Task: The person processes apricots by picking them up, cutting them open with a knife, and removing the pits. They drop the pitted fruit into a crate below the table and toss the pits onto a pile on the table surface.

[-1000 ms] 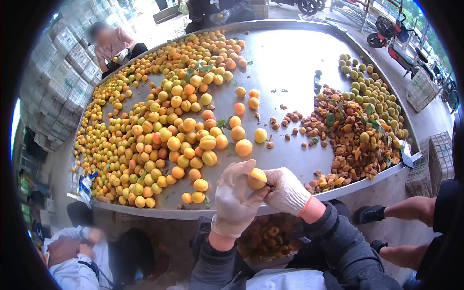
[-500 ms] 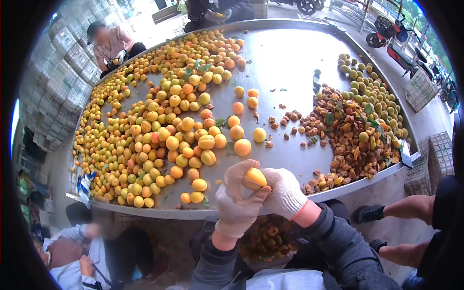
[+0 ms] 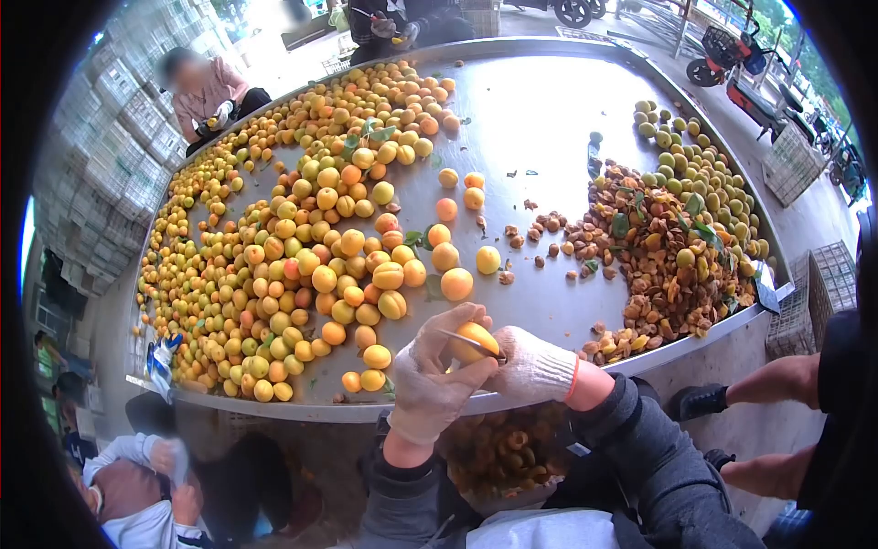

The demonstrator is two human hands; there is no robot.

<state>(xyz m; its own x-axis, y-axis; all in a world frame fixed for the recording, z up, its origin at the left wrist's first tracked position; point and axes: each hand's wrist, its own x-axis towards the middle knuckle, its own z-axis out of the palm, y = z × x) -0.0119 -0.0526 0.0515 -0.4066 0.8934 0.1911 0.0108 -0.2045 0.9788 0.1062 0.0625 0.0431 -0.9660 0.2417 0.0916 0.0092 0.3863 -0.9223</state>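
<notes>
In a pale work glove, my left hand (image 3: 428,382) is closed around a yellow-orange apricot (image 3: 477,335) just above the table's near edge. My right hand (image 3: 538,366), in a white knitted glove with an orange cuff, grips a small knife. The thin knife blade (image 3: 465,341) lies across the apricot, its handle hidden in the fist. Beyond my left hand, a large heap of whole apricots (image 3: 265,274) covers the left of the metal table (image 3: 540,119). Under my wrists stands a container with apricot pieces (image 3: 517,457).
At the right of the table lie brown pits and scraps (image 3: 663,238), beside greener fruit (image 3: 718,178). One person (image 3: 206,91) sits at the far left edge; another sits lower left (image 3: 146,485). White crates (image 3: 828,293) and bare legs are close on the right.
The knife blade now shows across the apricot, which has turned slightly in my left hand. My right hand has shifted slightly down. The lower-left person's hand has moved.
</notes>
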